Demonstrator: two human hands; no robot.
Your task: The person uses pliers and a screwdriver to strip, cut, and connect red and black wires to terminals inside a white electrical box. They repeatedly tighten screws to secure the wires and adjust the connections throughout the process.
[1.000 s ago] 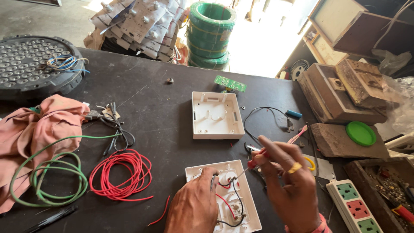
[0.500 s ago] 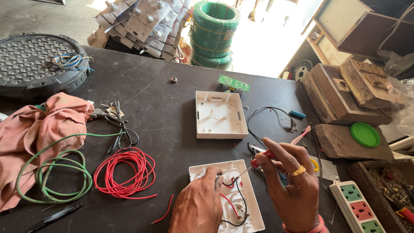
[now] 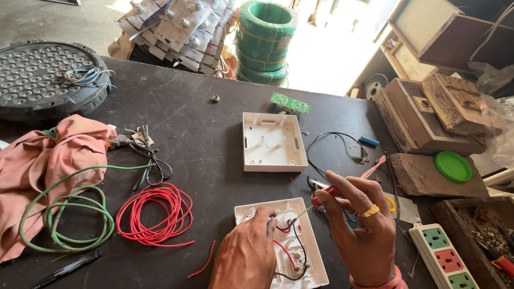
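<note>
At six o'clock on the counter (image 3: 203, 155) lies the white switch plate (image 3: 316, 273), wiring up. The left hand (image 3: 243, 257) presses it steady, fingers flat, grasping nothing. The right hand (image 3: 364, 235) pinches a red-handled screwdriver (image 3: 321, 199), tip angled into the wiring.

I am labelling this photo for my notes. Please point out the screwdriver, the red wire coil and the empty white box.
screwdriver (image 3: 327, 192): head view, on its red handle in the right hand.
red wire coil (image 3: 154, 215): head view, on the loops' left side.
empty white box (image 3: 273, 142): head view, on its inner floor.
</note>
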